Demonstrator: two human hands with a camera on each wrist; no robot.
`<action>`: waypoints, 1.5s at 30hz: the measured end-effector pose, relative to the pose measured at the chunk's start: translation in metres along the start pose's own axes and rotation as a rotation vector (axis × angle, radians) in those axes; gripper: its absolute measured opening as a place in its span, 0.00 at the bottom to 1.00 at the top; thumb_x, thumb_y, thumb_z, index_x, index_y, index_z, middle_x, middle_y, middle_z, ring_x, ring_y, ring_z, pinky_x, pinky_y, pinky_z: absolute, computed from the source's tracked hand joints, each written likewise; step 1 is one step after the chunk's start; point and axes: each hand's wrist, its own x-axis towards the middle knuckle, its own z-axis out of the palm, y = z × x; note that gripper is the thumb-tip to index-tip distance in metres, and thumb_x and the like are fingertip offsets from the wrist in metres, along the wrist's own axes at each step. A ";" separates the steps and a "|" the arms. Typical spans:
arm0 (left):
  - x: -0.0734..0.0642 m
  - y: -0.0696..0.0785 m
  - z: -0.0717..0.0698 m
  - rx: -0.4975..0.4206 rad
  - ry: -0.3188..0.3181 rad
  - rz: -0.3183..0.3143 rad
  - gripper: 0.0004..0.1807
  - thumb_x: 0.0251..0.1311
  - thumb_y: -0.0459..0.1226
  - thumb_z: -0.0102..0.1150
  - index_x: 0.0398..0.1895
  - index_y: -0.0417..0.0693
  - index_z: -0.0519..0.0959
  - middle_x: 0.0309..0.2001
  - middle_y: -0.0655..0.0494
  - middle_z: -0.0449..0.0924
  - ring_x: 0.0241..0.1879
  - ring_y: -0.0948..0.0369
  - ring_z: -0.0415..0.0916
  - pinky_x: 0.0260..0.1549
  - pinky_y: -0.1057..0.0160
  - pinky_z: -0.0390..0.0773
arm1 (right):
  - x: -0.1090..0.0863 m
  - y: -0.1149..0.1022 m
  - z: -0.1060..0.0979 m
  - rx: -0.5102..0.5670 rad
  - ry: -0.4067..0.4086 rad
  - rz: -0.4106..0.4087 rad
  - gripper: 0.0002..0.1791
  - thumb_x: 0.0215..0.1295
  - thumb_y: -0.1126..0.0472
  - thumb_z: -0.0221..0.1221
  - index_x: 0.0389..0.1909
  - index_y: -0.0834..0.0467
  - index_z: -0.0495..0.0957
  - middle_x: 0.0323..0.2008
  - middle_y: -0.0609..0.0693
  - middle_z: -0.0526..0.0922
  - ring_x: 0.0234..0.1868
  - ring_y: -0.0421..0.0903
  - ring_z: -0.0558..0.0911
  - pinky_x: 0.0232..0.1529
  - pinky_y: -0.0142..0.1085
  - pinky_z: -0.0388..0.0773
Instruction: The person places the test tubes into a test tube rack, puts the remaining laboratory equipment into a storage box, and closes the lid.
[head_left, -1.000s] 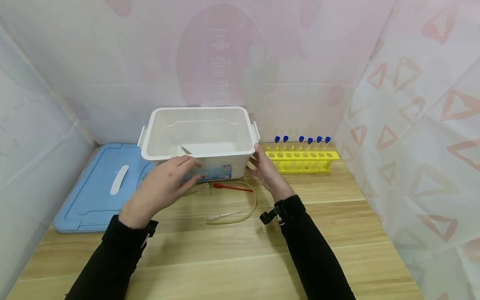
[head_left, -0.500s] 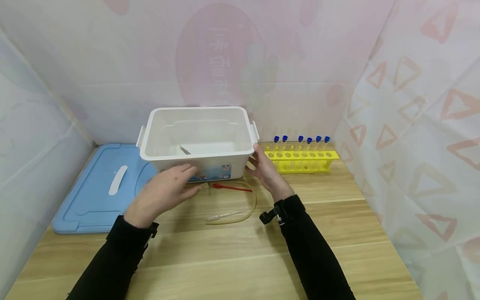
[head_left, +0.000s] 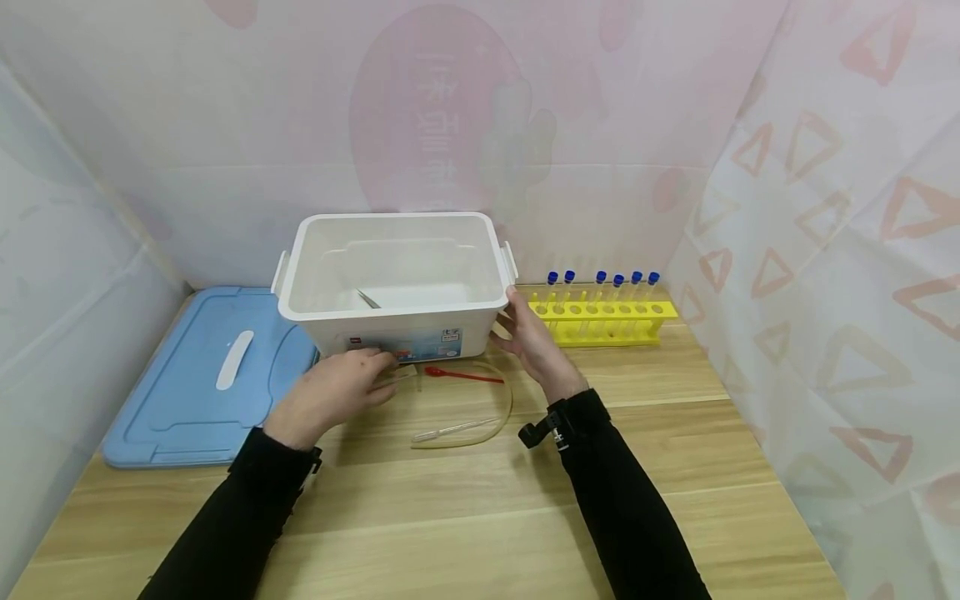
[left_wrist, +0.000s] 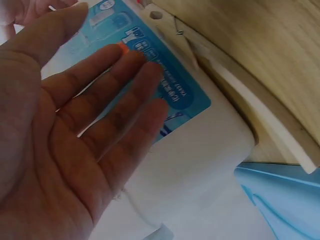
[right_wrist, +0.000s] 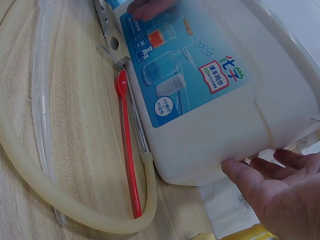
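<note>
A white plastic box [head_left: 393, 333] with a blue chemistry label stands at the back of the table. My right hand [head_left: 532, 343] touches its right end near the corner, fingertips against the plastic in the right wrist view. My left hand [head_left: 333, 390] is low before the box's front, fingers loosely extended and palm toward the label [left_wrist: 185, 95]. Beside those fingers lies a wooden test tube holder [left_wrist: 260, 100] with a metal spring, partly hidden by the hand in the head view. A red spoon [right_wrist: 127, 145] and a glass tube with rubber tubing [right_wrist: 75, 207] lie in front of the box.
A blue lid [head_left: 180, 392] lies at left. The yellow rack [head_left: 603, 312] at right holds several blue-capped test tubes. A clear plastic dropper [head_left: 453, 430] lies inside the tubing's curve. A thin metal point [head_left: 367, 298] shows inside the box. Fabric walls [head_left: 247, 125] enclose the table.
My left hand has come down and slightly right from near the box's front rim to beside the wooden test tube holder. My right hand stays at the box's right corner.
</note>
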 end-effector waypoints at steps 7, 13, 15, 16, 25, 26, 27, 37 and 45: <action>0.001 -0.005 0.008 0.015 -0.053 -0.026 0.16 0.81 0.44 0.76 0.60 0.42 0.91 0.54 0.46 0.95 0.50 0.49 0.94 0.50 0.46 0.95 | 0.000 0.000 0.000 0.003 0.006 0.000 0.42 0.97 0.32 0.36 0.99 0.47 0.50 0.99 0.58 0.47 0.98 0.70 0.50 0.92 0.73 0.61; 0.003 -0.009 0.017 0.057 -0.042 -0.011 0.16 0.80 0.44 0.78 0.59 0.43 0.91 0.52 0.47 0.95 0.48 0.50 0.94 0.49 0.48 0.95 | 0.000 -0.001 0.000 0.003 0.005 0.009 0.42 0.97 0.32 0.36 0.99 0.47 0.51 0.99 0.57 0.47 0.99 0.69 0.50 0.93 0.72 0.61; 0.002 -0.011 0.018 0.074 -0.040 0.000 0.16 0.78 0.43 0.79 0.58 0.43 0.91 0.51 0.47 0.95 0.48 0.50 0.94 0.48 0.48 0.95 | 0.000 -0.002 0.001 0.005 0.004 0.013 0.42 0.97 0.32 0.36 0.99 0.47 0.51 0.99 0.57 0.47 0.99 0.68 0.50 0.93 0.72 0.60; 0.002 -0.011 0.019 0.081 -0.041 0.003 0.15 0.77 0.43 0.80 0.58 0.44 0.91 0.51 0.47 0.95 0.48 0.50 0.94 0.49 0.49 0.95 | 0.000 -0.002 0.001 0.007 0.003 0.014 0.42 0.97 0.32 0.36 0.99 0.47 0.51 0.99 0.57 0.47 0.99 0.68 0.50 0.93 0.72 0.60; 0.002 -0.011 0.020 0.061 -0.083 0.007 0.14 0.74 0.38 0.83 0.56 0.46 0.90 0.48 0.50 0.95 0.45 0.54 0.92 0.46 0.52 0.93 | -0.001 -0.003 0.001 0.011 0.006 0.012 0.42 0.97 0.31 0.36 0.99 0.47 0.51 0.99 0.57 0.47 0.98 0.69 0.50 0.93 0.73 0.61; 0.002 -0.011 0.020 0.059 -0.084 0.009 0.13 0.74 0.37 0.82 0.55 0.47 0.90 0.47 0.51 0.95 0.44 0.55 0.92 0.45 0.53 0.93 | -0.001 -0.003 0.001 0.011 0.006 0.013 0.42 0.97 0.31 0.36 0.99 0.47 0.51 0.99 0.57 0.47 0.98 0.69 0.50 0.93 0.73 0.61; 0.002 -0.012 0.021 0.059 -0.085 0.010 0.12 0.75 0.37 0.82 0.54 0.47 0.90 0.46 0.51 0.95 0.42 0.56 0.91 0.43 0.53 0.92 | -0.001 -0.003 0.001 0.011 0.007 0.014 0.42 0.97 0.31 0.36 0.99 0.46 0.52 0.99 0.57 0.47 0.98 0.69 0.50 0.93 0.73 0.61; 0.002 -0.020 0.027 0.065 -0.051 0.053 0.06 0.75 0.32 0.78 0.46 0.46 0.86 0.39 0.51 0.91 0.32 0.60 0.81 0.33 0.55 0.85 | 0.000 -0.003 0.001 0.007 0.010 0.013 0.42 0.97 0.32 0.36 0.99 0.47 0.51 0.99 0.57 0.48 0.98 0.69 0.50 0.93 0.73 0.61; 0.000 -0.018 0.018 0.027 -0.014 0.098 0.07 0.73 0.31 0.78 0.48 0.44 0.89 0.42 0.50 0.93 0.37 0.57 0.87 0.38 0.53 0.90 | 0.000 -0.002 0.001 0.002 0.010 0.016 0.42 0.97 0.32 0.35 0.99 0.47 0.51 0.99 0.57 0.48 0.98 0.69 0.51 0.93 0.72 0.62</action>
